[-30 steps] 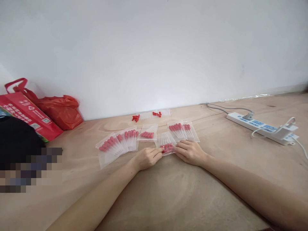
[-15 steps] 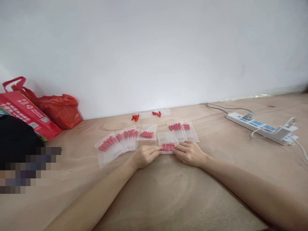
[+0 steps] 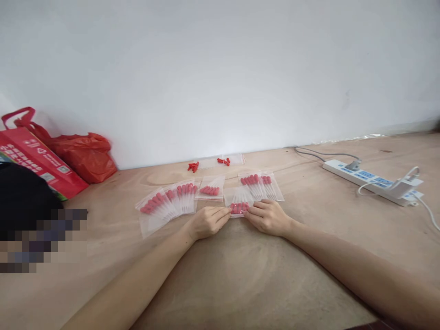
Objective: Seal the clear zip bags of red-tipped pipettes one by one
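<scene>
Between my hands lies a clear zip bag (image 3: 239,208) holding several red-headed pieces with thin pale stems. My left hand (image 3: 210,222) pinches its near left edge, and my right hand (image 3: 267,217) grips the near right edge. To the left, a fan of filled zip bags (image 3: 168,201) overlaps on the table. Another filled bag (image 3: 210,188) lies just beyond my left hand. Behind my right hand, more filled bags (image 3: 259,183) overlap. My fingertips hide part of the held bag's edge.
Loose red pieces (image 3: 193,167) and a bag with red pieces on it (image 3: 233,160) lie by the wall. A white power strip (image 3: 371,181) with plugs and cables is at right. Red bags (image 3: 85,156) stand at left, near a person's dark-haired head (image 3: 27,197).
My right hand has shifted slightly left along the bag's near edge. The other bags stay where they were; the view has tilted a little.
</scene>
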### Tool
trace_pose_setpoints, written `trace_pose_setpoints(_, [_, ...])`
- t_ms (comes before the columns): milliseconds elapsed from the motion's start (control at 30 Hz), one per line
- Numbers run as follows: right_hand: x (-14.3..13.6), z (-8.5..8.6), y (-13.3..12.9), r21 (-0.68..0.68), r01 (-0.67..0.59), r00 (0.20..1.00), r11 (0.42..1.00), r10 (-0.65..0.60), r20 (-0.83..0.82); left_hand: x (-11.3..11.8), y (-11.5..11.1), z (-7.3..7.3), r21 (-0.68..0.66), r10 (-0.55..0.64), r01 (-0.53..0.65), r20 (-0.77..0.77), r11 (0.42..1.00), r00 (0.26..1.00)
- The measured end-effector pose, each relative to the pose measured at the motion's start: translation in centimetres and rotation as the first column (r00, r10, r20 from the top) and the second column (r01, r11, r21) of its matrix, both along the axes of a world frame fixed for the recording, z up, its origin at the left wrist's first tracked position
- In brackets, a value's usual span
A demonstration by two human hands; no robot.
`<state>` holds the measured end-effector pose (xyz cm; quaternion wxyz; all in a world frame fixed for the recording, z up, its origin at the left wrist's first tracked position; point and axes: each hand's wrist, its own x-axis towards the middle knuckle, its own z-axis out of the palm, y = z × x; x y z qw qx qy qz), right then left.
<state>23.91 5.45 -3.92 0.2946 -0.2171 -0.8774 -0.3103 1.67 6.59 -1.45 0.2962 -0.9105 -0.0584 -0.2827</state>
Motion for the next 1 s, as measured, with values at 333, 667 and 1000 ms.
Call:
trace_pose_setpoints(333, [0.1, 0.1, -0.1, 0.001, 0.004, 1.0, 1.0, -0.004, -0.027, -0.5, 0.1, -0.5, -0.047, 0.016, -0.015, 0.037, 0.999, 0.999])
trace_pose_setpoints(667, [0.2, -0.1, -0.1, 0.015, -0.012, 1.0, 1.0, 0.012, -0.011, -0.4, 0.1, -0.4, -0.038, -0.022, 0.023, 0.028, 0.999, 0.999])
trace_pose_setpoints(1000, [-3.2, 0.1, -0.8, 0.03, 0.049, 0.996, 0.998, -0.047, -0.076, -0.2, 0.2, -0.2, -0.051, -0.037, 0.039, 0.039, 0.998, 0.999])
